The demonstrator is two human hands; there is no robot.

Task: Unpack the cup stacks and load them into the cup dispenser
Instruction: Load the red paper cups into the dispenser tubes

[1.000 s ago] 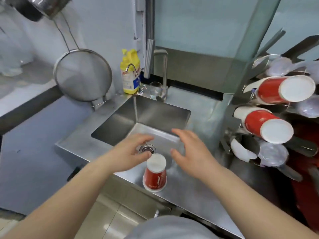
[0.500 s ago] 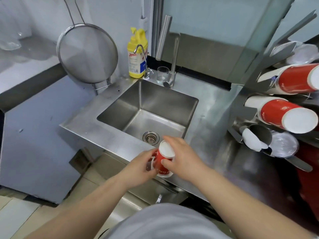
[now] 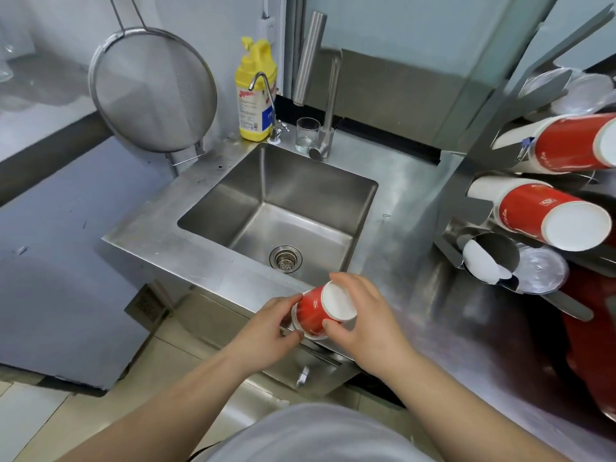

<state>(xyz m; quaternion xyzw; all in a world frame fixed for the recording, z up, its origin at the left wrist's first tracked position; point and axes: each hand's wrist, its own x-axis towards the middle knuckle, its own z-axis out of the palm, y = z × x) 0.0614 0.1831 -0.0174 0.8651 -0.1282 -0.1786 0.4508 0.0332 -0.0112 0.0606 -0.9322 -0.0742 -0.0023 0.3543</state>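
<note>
A short stack of red paper cups (image 3: pixel 318 310) is tilted, white base up and to the right, over the sink's front edge. My left hand (image 3: pixel 266 331) grips its rim end from the left. My right hand (image 3: pixel 363 315) wraps the base end from the right. The steel cup dispenser (image 3: pixel 480 208) stands at the right, with two red cup stacks (image 3: pixel 546 215) poking out of its upper tubes, white bases toward me. A lower tube (image 3: pixel 490 258) shows a white cup inside and clear plastic cups (image 3: pixel 540 270) beside it.
The steel sink (image 3: pixel 276 208) with its drain lies just beyond my hands. A yellow soap bottle (image 3: pixel 255 91), a small tap, a glass (image 3: pixel 306 135) and a tall faucet stand behind it. A mesh strainer (image 3: pixel 153 91) hangs at the left. Steel counter (image 3: pixel 416 201) runs to the dispenser.
Both hands closed on the cup stack, which stood upside down on the sink's edge, and lifted and tilted it. The camera pulled back and up.
</note>
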